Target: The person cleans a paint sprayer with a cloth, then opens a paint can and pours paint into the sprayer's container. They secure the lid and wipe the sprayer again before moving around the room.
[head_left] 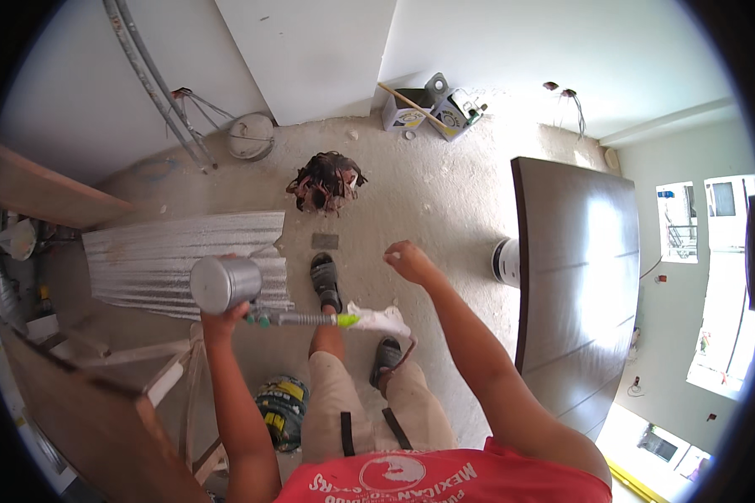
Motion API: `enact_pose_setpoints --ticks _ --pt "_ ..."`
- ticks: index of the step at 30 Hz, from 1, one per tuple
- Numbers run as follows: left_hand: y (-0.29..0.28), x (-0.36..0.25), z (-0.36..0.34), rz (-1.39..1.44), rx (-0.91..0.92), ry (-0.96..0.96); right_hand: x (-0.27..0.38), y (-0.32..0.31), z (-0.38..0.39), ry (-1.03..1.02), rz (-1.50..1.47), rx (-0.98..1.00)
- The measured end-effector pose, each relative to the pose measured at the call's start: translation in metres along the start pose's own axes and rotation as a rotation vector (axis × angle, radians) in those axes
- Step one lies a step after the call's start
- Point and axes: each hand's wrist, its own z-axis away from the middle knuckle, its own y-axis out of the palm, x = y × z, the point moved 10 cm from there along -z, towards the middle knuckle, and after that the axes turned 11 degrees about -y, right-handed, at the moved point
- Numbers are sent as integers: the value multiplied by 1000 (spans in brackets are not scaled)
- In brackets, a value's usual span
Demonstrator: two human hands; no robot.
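My left hand (220, 322) is wrapped round a spray gun (256, 315) with a round grey metal cup (218, 283) on top. From the gun a ribbed grey piece with a lime-green fitting (346, 320) runs to the right, in front of my legs. Beyond the fitting hangs a whitish wrapped piece (377, 322), with a thin reddish-brown hose (408, 348) curving down from it. My right hand (411, 262) is held out over the floor with its fingers curled together, apart from the gun. Whatever its fingers may hold is too small to make out.
At right, a dark brown panel (562, 277) lies over a white bucket (505, 261). Corrugated sheeting (184, 251) covers floor at left, beside a wooden frame (180, 369). Ahead are a dark crumpled heap (327, 182) and boxes (407, 109). A container (283, 407) stands near my left leg.
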Motion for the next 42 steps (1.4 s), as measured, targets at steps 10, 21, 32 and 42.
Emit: enact_pose_setpoints --ticks 10,21,32,42 --pt "-39 36 -170 -58 88 113 -151 202 -300 232 364 667" --pt "-45 12 -227 -242 110 61 -61 146 -313 -98 408 549" --pt "8 -59 -168 -136 119 62 244 -204 -136 -763 340 -215" --pt "27 -51 -68 -39 54 -117 212 -290 2 -416 -656 -730"
